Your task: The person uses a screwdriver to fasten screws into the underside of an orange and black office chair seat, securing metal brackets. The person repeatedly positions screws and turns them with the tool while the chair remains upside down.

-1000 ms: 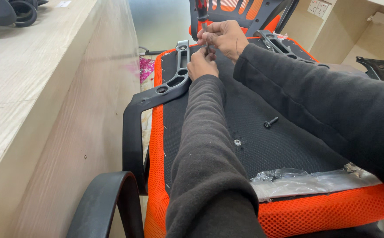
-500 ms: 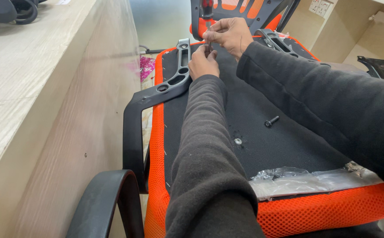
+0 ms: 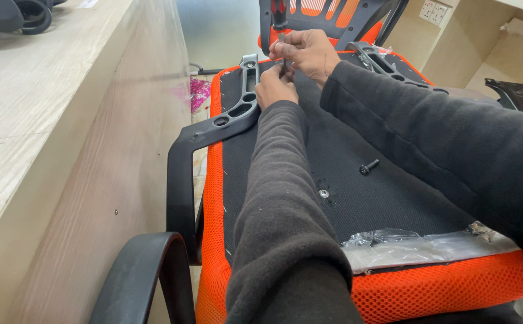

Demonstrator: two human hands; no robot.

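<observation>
Nearest to the camera a curved black armrest (image 3: 147, 273) rises beside the orange mesh edge (image 3: 213, 240) of an upturned chair seat. On the seat's black underside (image 3: 345, 174) lies a crumpled clear plastic bag (image 3: 417, 246); a little farther, a loose black bolt (image 3: 368, 167) lies apart from a small metal insert (image 3: 324, 193). A black armrest bracket (image 3: 237, 111) with oval holes runs along the left side. At the far end both hands meet — the left hand (image 3: 275, 89) rests on the seat, its grip closed around something too small to tell. The right hand (image 3: 306, 53) pinches the thin shaft of a screwdriver (image 3: 281, 30) — upright, its tip between the two hands. A pale wooden tabletop (image 3: 39, 102) stands to the left.
</observation>
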